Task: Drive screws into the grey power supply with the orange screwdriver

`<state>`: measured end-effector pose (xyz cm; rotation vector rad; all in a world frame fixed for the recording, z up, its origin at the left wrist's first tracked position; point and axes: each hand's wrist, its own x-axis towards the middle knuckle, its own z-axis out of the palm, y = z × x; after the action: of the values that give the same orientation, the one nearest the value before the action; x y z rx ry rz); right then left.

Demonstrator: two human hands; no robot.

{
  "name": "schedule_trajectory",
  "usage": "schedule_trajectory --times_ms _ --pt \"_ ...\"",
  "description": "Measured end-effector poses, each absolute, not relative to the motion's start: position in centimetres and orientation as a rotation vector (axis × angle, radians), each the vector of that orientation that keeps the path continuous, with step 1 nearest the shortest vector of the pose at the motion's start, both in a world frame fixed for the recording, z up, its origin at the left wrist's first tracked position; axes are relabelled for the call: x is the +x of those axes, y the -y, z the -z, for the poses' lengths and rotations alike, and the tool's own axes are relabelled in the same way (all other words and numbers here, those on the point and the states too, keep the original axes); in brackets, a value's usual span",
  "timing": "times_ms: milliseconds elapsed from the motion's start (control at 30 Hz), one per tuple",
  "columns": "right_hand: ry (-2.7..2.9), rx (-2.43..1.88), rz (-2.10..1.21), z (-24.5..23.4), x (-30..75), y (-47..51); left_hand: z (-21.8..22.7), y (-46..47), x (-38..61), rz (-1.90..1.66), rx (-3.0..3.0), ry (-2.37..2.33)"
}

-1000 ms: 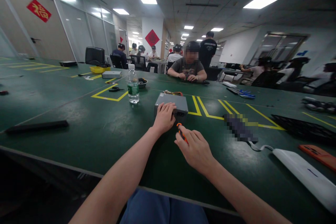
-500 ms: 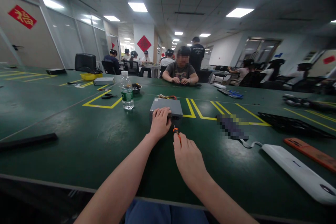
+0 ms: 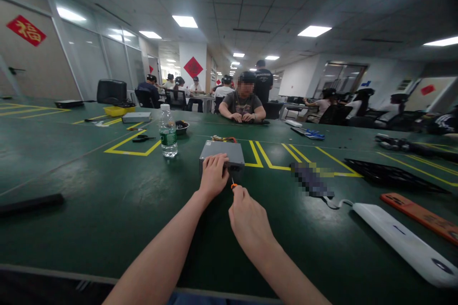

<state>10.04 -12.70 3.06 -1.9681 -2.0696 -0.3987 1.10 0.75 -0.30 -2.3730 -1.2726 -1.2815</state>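
A grey metal box [image 3: 227, 151] with coloured wires at its back lies on the green table [image 3: 107, 200]. My left hand [image 3: 213, 175] rests on the box's near left corner, fingers curled over its top edge. My right hand [image 3: 248, 221] is closed around an orange-handled screwdriver [image 3: 233, 184]. The thin tip of the tool points at the box's near face. Most of the handle is hidden inside my fist.
A water bottle [image 3: 168, 132] stands left of the box. A white power strip [image 3: 397, 240] and an orange flat object [image 3: 422, 216] lie at right, a black mesh panel [image 3: 390, 175] beyond. A black bar [image 3: 30, 204] lies at left. A person [image 3: 243, 102] sits across the table.
The view has tilted upward, so everything sits lower in the frame. My right hand has drawn slightly back and closed over more of the screwdriver handle. My left hand stays on the box.
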Motion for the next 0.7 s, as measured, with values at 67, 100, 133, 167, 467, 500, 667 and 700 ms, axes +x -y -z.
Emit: schedule_trajectory --times_ms 67,100,133,167,467,500,667,700 --pt "2.084 -1.963 0.512 -3.8 10.8 12.6 0.3 -0.8 1.1 1.291 -2.370 1.272" --pt "2.084 -1.949 0.581 -4.0 11.1 12.5 0.3 -0.8 1.2 1.299 -2.366 1.278" --pt "2.109 -1.922 0.648 -4.1 11.5 12.5 0.3 -0.8 1.2 1.305 -2.363 1.282" --pt "2.143 -1.899 0.703 -4.0 11.7 12.5 0.3 -0.8 1.2 1.311 -2.360 1.286" --pt "1.716 -1.890 -0.293 -2.1 11.8 11.6 0.1 -0.7 1.2 1.322 -2.356 1.298" --pt "1.561 -1.825 -0.504 -2.0 11.9 11.4 0.1 -0.7 1.2 1.319 -2.357 1.301" --pt "1.219 -1.572 -1.062 -1.5 11.2 10.8 0.0 -0.7 1.1 1.302 -2.374 1.311" --pt "1.147 -1.522 -1.154 -1.5 10.7 10.7 0.0 -0.7 1.1 1.302 -2.376 1.308"
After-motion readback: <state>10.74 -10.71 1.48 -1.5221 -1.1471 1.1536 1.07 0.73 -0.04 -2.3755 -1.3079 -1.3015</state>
